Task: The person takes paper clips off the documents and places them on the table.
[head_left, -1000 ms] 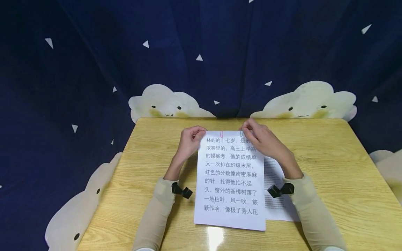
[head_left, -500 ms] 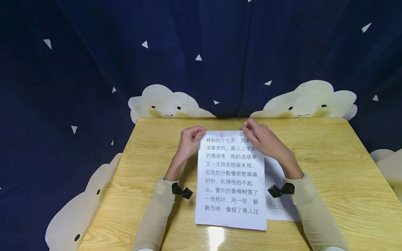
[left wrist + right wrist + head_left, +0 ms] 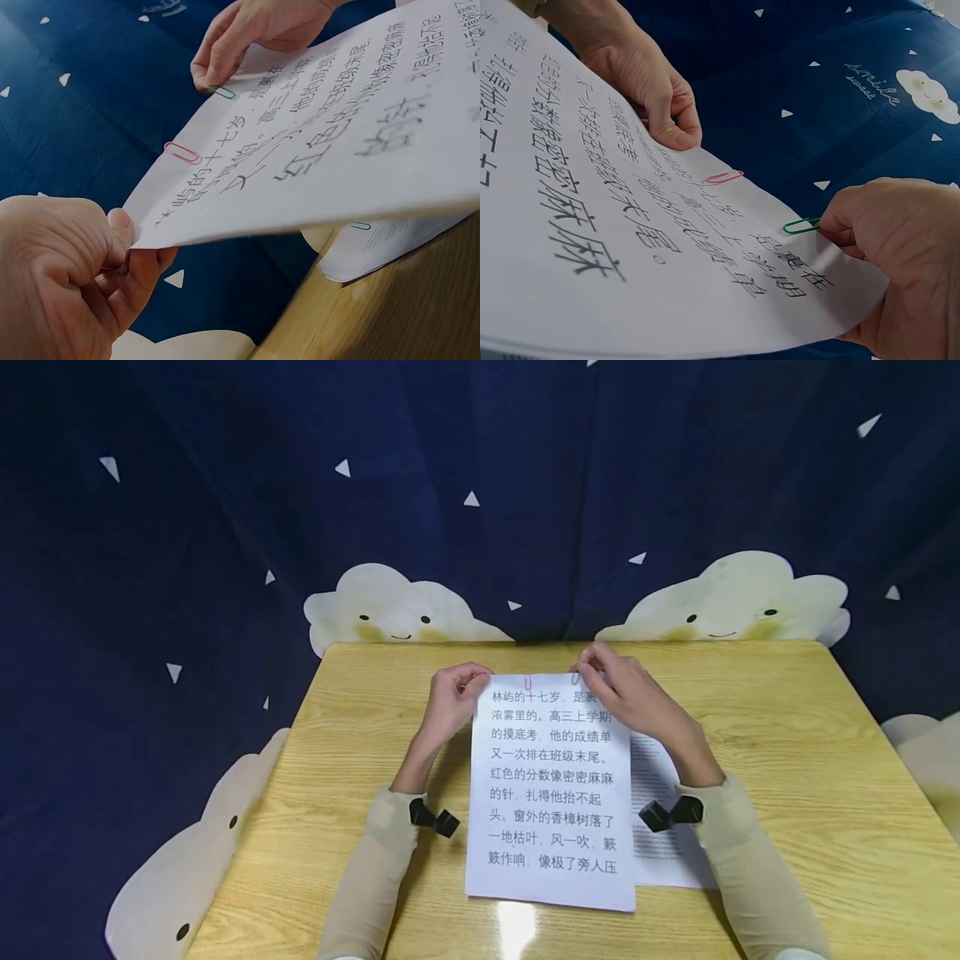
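Note:
A stack of white paper [image 3: 551, 785], printed with large Chinese characters, is held up at a tilt over the table. My left hand [image 3: 456, 695] pinches its top left corner between thumb and fingers. At the top edge, towards the right corner, my right hand [image 3: 630, 693] pinches the end of a green paper clip [image 3: 801, 225] with thumb and forefinger, its other fingers partly hidden behind the sheet. Between the two hands a pink paper clip [image 3: 184, 153] sits on the same edge. In the right wrist view the sheet bows between the hands.
Under the raised paper, to its right, another printed document [image 3: 667, 852] lies on the wooden table [image 3: 795, 793]; a blue paper clip [image 3: 361, 226] is on it. Behind the table hangs a dark blue curtain [image 3: 420, 427] with white triangles and clouds. Each wrist carries a small black camera.

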Motion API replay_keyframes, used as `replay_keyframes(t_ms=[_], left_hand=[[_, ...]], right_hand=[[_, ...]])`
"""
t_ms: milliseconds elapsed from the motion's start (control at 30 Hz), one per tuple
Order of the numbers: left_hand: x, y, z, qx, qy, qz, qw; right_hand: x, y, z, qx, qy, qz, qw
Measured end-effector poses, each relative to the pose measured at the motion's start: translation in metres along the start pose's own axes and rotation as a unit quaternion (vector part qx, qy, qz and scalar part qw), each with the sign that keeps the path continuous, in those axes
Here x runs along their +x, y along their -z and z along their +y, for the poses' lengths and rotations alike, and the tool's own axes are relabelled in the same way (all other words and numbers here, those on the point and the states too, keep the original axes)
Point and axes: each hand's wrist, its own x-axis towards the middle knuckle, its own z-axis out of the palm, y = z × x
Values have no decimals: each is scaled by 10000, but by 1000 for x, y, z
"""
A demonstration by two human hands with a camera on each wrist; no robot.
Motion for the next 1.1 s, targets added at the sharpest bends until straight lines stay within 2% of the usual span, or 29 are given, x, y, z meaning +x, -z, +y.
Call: replay_keyframes(t_ms=[567, 1100], left_hand=[[-1, 0, 1, -93, 105, -12, 9999], [0, 0, -1, -15, 19, -108, 9999]], right_hand=[[-1, 2, -2, 177, -31, -24, 9998], [-1, 4, -2, 338, 41, 73, 9994]])
